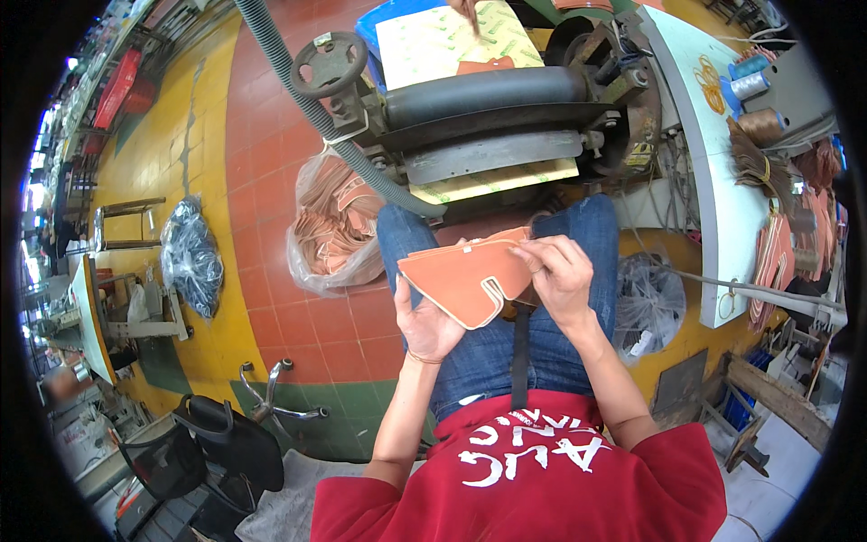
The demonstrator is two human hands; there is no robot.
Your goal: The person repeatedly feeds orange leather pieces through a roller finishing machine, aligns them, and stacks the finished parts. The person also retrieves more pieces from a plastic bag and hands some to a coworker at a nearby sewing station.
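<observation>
Above my lap, my left hand [428, 327] grips a small stack of flat orange leather-like pieces [452, 282] from below and the left. The pieces have pale edges and a hooked slot cut into the lower right side. My right hand [562, 271] is closed at the stack's upper right corner, thumb and fingers pinching its edge. Just beyond my knees stands a roller machine with a dark roller [488, 96] and a grey metal guard [492, 158]. Behind the roller, another orange piece [486, 65] lies on a yellow printed sheet [420, 45].
Another person's hand [464, 7] reaches over the sheet at the far side. A grey hose [293, 86] runs down past a handwheel [330, 65]. Left of my legs sits a clear bag of orange pieces [339, 230]. A white table [691, 117] with thread spools [750, 86] stands right.
</observation>
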